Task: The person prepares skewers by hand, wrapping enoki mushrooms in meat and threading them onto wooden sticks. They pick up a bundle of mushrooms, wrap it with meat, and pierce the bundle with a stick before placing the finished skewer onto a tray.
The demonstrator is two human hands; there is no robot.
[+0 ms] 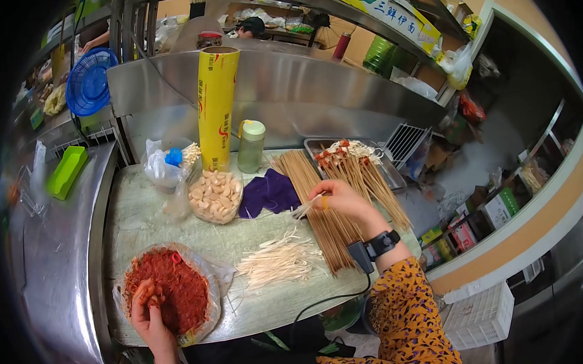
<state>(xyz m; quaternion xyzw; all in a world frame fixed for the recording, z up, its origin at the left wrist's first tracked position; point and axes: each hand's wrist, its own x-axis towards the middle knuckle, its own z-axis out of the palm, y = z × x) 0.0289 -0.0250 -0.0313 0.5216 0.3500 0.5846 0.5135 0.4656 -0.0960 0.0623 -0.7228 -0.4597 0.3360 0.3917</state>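
My right hand [343,202] is closed in a pinch on a small bunch of enoki mushrooms [301,210], held above the bamboo skewers [331,231]. A loose pile of enoki mushrooms [281,258] lies on the table below and to the left. My left hand [150,318] is over the plastic-lined bowl of red chili paste [188,287]. Its fingers are curled together and smeared red; whatever lies between them is hidden. At the back, a metal tray [394,176] carries skewers with enoki and red paste at their tips [350,155].
A bag of peeled garlic cloves [215,195], a purple cloth [270,194], a yellow film roll [217,109] and a green-lidded bottle [251,147] stand along the table's back. A steel counter [71,251] adjoins on the left. A white crate [482,317] sits low at right.
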